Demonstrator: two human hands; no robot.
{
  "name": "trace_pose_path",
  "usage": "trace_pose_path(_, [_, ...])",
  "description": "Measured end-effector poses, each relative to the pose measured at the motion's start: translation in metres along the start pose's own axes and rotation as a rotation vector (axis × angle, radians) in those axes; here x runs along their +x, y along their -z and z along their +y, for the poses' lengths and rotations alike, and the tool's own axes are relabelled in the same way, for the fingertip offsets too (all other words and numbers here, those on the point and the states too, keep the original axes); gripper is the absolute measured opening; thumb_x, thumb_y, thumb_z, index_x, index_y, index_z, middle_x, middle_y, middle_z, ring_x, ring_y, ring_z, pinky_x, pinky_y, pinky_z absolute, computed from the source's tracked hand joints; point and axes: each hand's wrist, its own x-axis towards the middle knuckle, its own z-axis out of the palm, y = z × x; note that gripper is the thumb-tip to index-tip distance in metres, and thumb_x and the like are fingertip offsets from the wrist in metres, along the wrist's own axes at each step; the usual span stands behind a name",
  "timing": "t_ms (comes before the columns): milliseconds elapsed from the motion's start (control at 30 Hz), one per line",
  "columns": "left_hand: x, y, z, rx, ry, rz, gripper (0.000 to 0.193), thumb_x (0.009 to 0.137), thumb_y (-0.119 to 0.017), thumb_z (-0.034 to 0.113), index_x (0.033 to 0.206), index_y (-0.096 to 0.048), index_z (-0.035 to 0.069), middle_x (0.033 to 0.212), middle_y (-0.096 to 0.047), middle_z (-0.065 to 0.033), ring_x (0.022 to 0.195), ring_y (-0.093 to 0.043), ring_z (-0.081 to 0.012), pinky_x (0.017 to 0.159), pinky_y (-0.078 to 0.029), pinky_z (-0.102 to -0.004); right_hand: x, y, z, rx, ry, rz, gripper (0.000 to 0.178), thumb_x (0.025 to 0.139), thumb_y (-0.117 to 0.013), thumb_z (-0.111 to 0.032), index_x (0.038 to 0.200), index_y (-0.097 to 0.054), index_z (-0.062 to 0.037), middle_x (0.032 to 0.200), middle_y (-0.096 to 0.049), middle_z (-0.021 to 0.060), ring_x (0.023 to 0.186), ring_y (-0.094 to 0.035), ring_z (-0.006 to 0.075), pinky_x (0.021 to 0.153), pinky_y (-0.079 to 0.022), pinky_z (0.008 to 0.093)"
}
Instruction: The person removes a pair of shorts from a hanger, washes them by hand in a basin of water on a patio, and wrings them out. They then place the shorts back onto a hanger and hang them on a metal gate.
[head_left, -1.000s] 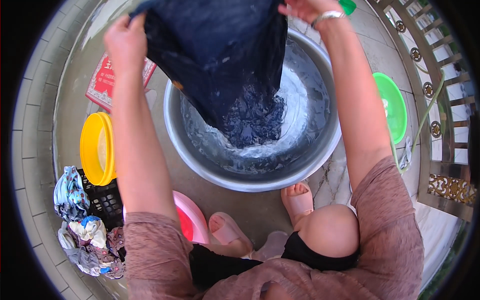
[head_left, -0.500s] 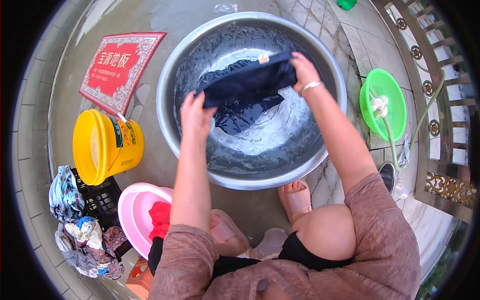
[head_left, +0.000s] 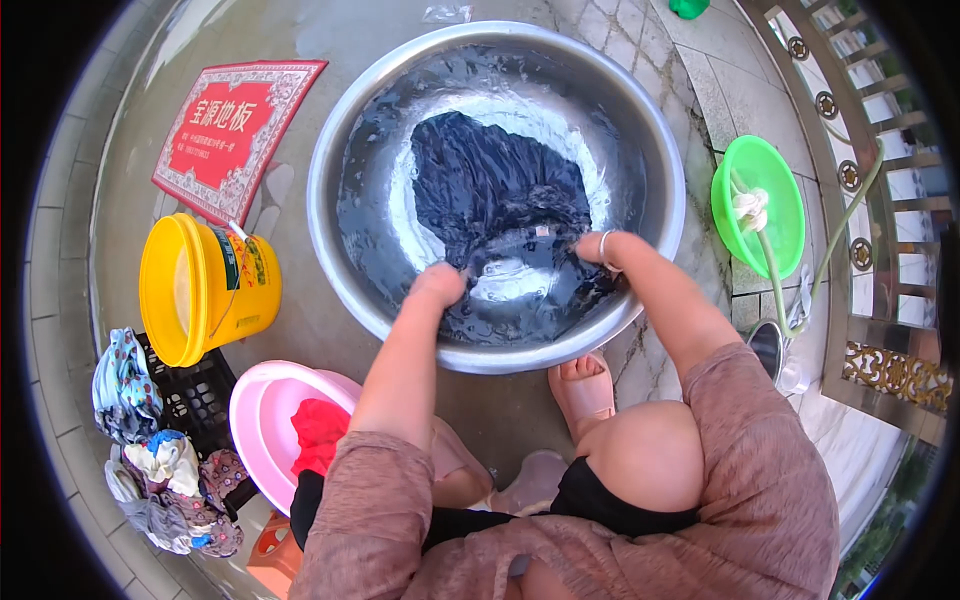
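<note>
A big round metal basin [head_left: 330, 270] of water is in front of me. In it lies a dark navy garment [head_left: 500, 180], spread under the water, its waistband and small light label towards me. My left hand [head_left: 441, 284] is closed on the near left end of the waistband, its fingertips under the water. At the right end of the band, my right hand [head_left: 594, 248], with a bracelet at the wrist, also grips the garment. Water partly hides the fingers of both hands.
Left of the basin stand a yellow bucket [head_left: 175, 290], a red mat [head_left: 230, 130], a pink basin [head_left: 265, 440] with red cloth [head_left: 318, 435], and piled clothes [head_left: 170, 480] by a black crate [head_left: 195, 390]. On the right, a green basin [head_left: 785, 215] holds a hose [head_left: 772, 260].
Both hands have come down and towards me, from holding the garment's waistband above the basin to dipping it in the water. The garment has spread out beneath the surface.
</note>
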Motion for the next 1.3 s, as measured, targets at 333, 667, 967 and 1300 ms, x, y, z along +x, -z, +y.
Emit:
trace_pose_path(333, [-0.155,0.223,0.02,-1.384,-0.348,0.487,0.025,0.084,-0.046,0.018,0.086,-0.056,-0.005,0.08,-0.06,-0.0127,0.068,-0.06,-0.0187,0.06,-0.051,-0.0298,-0.245,0.185,-0.164,0.69,0.456,0.385,0.024,0.077,-0.055,-0.021,0.091,-0.057,-0.0014,0.084,-0.061,0.0061,0.075,-0.058,0.015,0.073,-0.046,0.0281])
trace_pose_path(667, [-0.296,0.303,0.096,-0.997,-1.417,0.401,0.039,0.087,-0.037,0.03,0.096,-0.05,-0.006,0.086,-0.059,-0.0137,0.073,-0.061,-0.0191,0.062,-0.053,-0.0291,-0.379,0.195,-0.314,0.808,1.502,-0.057,0.028,0.085,-0.046,-0.033,0.089,-0.052,-0.005,0.072,-0.059,0.0031,0.056,-0.057,0.0119,0.05,-0.051,0.0247])
trace_pose_path(967, [-0.168,0.195,0.064,-0.894,-0.645,0.088,0.041,0.083,-0.05,0.034,0.104,-0.047,0.0,0.084,-0.059,-0.0138,0.064,-0.06,-0.0181,0.055,-0.051,-0.0278,-0.212,0.11,-0.157,1.354,0.824,0.368,0.009,0.078,-0.053,-0.014,0.077,-0.048,-0.0075,0.072,-0.048,-0.001,0.065,-0.048,0.0089,0.06,-0.043,0.0239])
trace_pose_path(1300, [-0.05,0.005,0.038,-1.32,0.094,-0.335,0.059,0.079,-0.053,0.042,0.115,-0.038,-0.002,0.114,-0.042,-0.0182,0.101,-0.045,-0.0312,0.08,-0.039,-0.0497,-0.065,0.031,-0.063,0.297,-0.062,0.874,0.055,0.072,-0.056,-0.036,0.116,-0.041,-0.0066,0.108,-0.048,0.0245,0.105,-0.045,0.0368,0.087,-0.037,0.0388])
